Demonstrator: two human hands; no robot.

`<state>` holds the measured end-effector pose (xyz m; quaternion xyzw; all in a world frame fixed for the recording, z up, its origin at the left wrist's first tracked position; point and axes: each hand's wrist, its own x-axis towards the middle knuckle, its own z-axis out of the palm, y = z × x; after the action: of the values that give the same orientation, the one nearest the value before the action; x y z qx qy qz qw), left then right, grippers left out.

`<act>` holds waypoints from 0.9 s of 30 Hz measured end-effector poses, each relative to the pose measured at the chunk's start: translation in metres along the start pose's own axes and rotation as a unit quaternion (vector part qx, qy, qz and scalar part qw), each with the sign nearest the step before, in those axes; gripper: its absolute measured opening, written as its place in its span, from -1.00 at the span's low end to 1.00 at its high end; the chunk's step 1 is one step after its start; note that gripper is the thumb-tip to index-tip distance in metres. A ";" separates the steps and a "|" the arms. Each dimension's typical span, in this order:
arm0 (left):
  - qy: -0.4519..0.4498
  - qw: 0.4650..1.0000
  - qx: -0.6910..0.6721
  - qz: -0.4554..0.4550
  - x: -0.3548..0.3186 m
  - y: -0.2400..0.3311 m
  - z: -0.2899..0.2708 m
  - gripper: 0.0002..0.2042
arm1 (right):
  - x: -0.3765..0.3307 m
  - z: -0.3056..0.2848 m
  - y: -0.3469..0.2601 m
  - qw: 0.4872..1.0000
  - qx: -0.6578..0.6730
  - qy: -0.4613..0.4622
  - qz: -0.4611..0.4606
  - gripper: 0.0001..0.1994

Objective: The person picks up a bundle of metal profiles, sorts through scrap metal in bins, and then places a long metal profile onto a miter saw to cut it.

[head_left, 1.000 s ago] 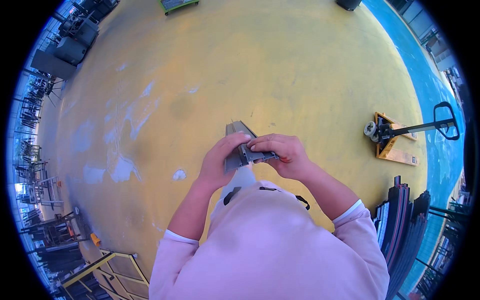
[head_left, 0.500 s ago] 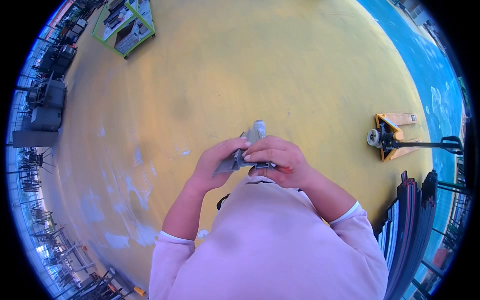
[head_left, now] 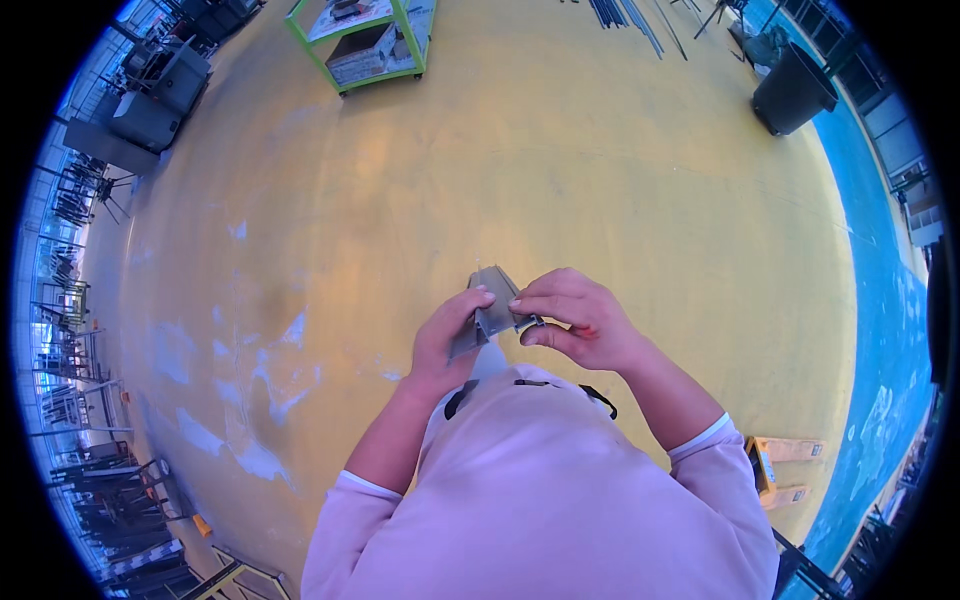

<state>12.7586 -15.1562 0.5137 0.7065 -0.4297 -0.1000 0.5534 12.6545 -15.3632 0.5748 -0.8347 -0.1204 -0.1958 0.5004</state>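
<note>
A short grey metal profile (head_left: 494, 290) with a ridged, channelled cross-section is held in front of my chest. My left hand (head_left: 447, 335) is closed round its left part, with the thumb lying on the upper face. On the right edge, my right hand (head_left: 580, 320) pinches the profile between fingers and thumb. The underside and the left fingers beneath it are hidden. Whether it is one piece or two fitted together I cannot tell.
A green-framed cart (head_left: 375, 55) stands on the yellow floor ahead, slightly left. Far right is a black bin (head_left: 793, 90), with long rods (head_left: 625, 22) nearby. An orange pallet truck (head_left: 785, 465) sits at lower right. Dark equipment (head_left: 150, 115) lines the left side.
My view has turned right: the cart has shifted rightward, the pallet truck downward, and the bin has come into sight. Both hands keep hold of the profile, with the right fingers now nearer its right edge.
</note>
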 end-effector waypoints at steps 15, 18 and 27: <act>0.035 0.995 0.077 0.051 0.468 -0.195 -0.041 -0.63 | 0.356 -0.158 0.281 0.966 0.057 0.175 0.181 -0.82; 0.027 0.987 0.117 0.107 0.553 -0.236 -0.034 -0.59 | 0.413 -0.194 0.351 0.964 0.070 0.197 0.167 -0.85; 0.003 0.986 0.154 0.071 0.810 -0.333 -0.026 -0.32 | 0.624 -0.315 0.537 0.975 0.064 0.167 0.129 -0.87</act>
<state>13.4349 -15.7140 0.5048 0.7512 -0.4876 0.0087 0.4448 13.3609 -15.8901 0.5637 -0.7647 0.0611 -0.2585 0.5871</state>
